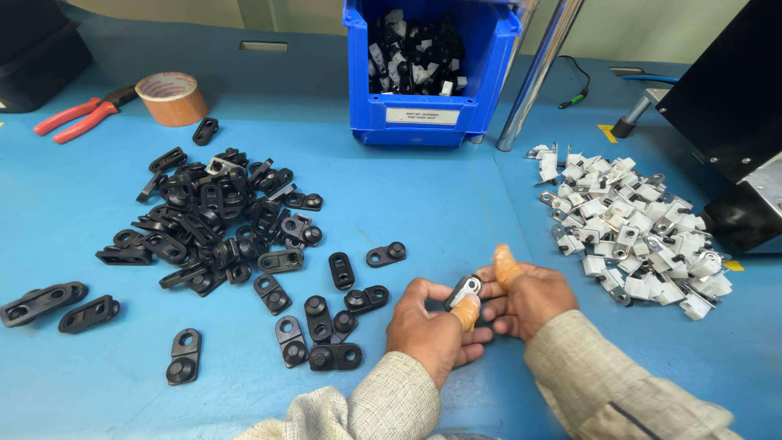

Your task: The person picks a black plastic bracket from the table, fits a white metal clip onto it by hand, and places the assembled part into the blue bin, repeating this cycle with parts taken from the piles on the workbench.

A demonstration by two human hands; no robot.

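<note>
A blue worktable [456,204] under even light, with a pale wall [652,28] behind it.

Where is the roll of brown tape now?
The roll of brown tape stands far left on the blue table, beside the red-handled pliers.

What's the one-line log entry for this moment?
left hand: grips black part | right hand: grips same part | black pile left | white pile right
</note>
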